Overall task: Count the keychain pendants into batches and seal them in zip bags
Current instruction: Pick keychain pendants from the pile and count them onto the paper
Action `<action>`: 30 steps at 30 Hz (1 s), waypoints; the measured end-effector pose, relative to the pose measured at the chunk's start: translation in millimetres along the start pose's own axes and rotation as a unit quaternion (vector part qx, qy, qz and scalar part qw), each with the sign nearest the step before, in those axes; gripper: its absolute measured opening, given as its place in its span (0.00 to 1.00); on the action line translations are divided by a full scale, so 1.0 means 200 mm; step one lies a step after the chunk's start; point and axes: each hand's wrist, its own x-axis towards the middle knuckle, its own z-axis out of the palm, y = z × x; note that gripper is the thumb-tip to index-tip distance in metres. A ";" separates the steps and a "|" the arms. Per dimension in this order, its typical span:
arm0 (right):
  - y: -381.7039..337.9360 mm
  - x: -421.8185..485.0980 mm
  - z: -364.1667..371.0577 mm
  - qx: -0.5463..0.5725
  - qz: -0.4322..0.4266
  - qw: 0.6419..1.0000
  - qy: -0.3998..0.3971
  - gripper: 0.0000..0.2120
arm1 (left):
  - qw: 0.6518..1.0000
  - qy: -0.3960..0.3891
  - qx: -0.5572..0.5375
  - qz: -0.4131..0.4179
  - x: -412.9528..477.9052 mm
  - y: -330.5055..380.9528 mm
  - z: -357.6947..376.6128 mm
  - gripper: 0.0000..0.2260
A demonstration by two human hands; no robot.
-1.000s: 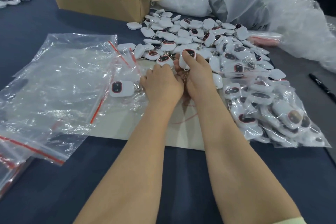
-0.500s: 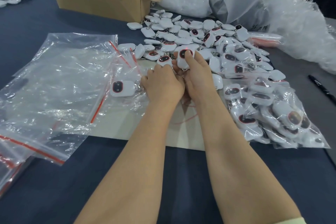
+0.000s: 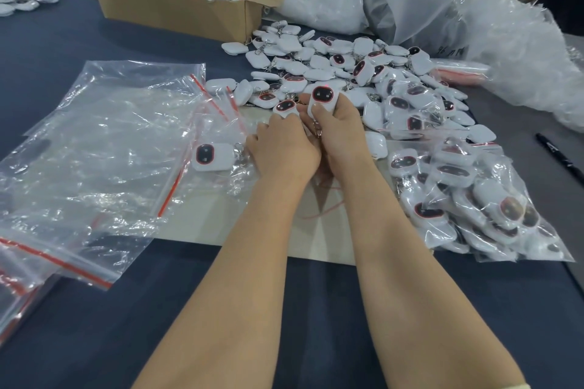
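A heap of white keychain pendants (image 3: 341, 66) with dark red-rimmed faces lies on the table's far middle. My right hand (image 3: 339, 133) grips one pendant (image 3: 322, 97) face up, its chain hanging between my hands. My left hand (image 3: 284, 148) is curled beside it, fingertips on another pendant (image 3: 285, 107) at the heap's near edge. One single pendant (image 3: 212, 156) lies inside a clear zip bag (image 3: 218, 136) left of my left hand. Filled zip bags (image 3: 467, 199) of pendants are stacked at the right.
A spread of empty red-striped zip bags (image 3: 94, 148) covers the left. A cardboard box (image 3: 177, 12) of pendants with a red sign stands at the back. Large plastic bags (image 3: 474, 9) rise at the back right. A black marker (image 3: 559, 158) lies at the right edge.
My right hand has turned the pendant it holds, so its dark face now shows fully upward. My left hand's fingers have crept slightly forward onto a pendant at the heap's edge.
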 end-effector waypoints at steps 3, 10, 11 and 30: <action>-0.04 -0.01 0.01 0.039 0.003 0.999 0.003 0.07 | 0.999 -0.027 0.021 -0.006 -0.01 0.01 -0.01 0.15; -0.11 -0.05 0.04 -0.090 -0.029 0.995 0.013 0.03 | 0.996 -0.011 -0.086 -0.029 -0.01 0.02 -0.02 0.10; -0.12 -0.06 0.04 -0.121 -0.027 0.992 0.021 0.03 | 0.988 0.003 -0.150 -0.045 -0.01 0.02 -0.03 0.10; -0.28 -0.07 -0.03 -0.291 -0.017 0.953 -0.084 0.11 | 0.899 0.179 -0.393 -0.073 0.01 0.03 -0.07 0.02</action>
